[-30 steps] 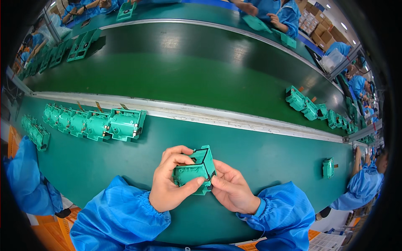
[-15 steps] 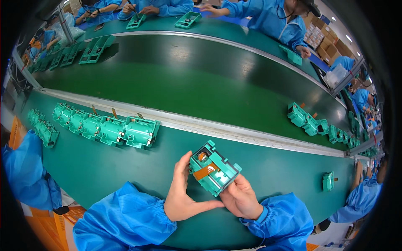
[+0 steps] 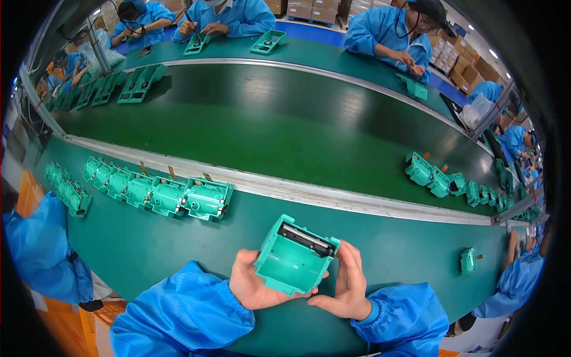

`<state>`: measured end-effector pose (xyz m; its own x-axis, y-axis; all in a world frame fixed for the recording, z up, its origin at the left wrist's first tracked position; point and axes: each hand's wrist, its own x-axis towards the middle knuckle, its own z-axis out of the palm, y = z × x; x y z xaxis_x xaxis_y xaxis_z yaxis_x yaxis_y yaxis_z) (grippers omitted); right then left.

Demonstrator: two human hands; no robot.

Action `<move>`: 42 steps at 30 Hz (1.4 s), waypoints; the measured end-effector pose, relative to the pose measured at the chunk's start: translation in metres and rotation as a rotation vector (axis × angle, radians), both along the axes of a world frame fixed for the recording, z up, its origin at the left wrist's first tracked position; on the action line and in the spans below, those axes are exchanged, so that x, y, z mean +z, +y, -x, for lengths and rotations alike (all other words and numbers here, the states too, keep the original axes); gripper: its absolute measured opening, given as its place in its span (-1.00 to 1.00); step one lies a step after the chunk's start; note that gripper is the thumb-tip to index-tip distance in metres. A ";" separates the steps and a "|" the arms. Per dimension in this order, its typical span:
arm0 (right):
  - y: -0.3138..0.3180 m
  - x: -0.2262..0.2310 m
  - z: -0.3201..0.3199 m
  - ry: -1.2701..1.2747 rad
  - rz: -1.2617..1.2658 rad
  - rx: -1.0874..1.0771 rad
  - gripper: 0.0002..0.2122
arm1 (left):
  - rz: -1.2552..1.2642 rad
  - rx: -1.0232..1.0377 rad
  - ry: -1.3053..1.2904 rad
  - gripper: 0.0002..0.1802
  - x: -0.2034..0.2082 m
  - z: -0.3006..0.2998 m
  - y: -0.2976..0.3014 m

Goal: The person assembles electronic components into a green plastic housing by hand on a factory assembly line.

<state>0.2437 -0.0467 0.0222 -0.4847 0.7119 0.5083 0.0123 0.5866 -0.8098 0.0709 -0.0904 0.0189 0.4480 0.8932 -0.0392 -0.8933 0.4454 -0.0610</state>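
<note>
A green plastic housing (image 3: 295,257) with a hollow, curved bay faces up in front of me. A black strip with a shiny rod (image 3: 306,239) runs along its far side. My left hand (image 3: 257,287) is closed around the housing from the left and below, some fingers hidden under it. My right hand (image 3: 346,285) is beside its right edge, thumb and fingers apart; the fingertips reach its far right corner, and whether they touch it I cannot tell. The side with the orange-brown flat cable is turned out of sight.
Similar housings (image 3: 168,195) stand in a row at the left, another (image 3: 468,260) at the right. A metal rail (image 3: 285,199) divides my table from the green conveyor belt (image 3: 256,113), which carries more housings (image 3: 437,180). Co-workers in blue sit across and at both sides.
The housing has been turned over, from the cable side to the hollow bay. My left hand has moved under it; my right hand has loosened. Across the belt, a co-worker's hands have come together.
</note>
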 end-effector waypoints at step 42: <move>0.206 0.013 -0.146 -1.117 -0.187 -0.768 -0.11 | -0.484 0.603 2.036 -0.75 0.050 0.035 -0.005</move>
<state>0.3900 0.1597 0.0355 -0.2149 0.9496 0.2280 0.9699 0.2348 -0.0638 0.0358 -0.0957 0.0684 -0.1665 0.9556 0.2432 0.4316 -0.1511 0.8893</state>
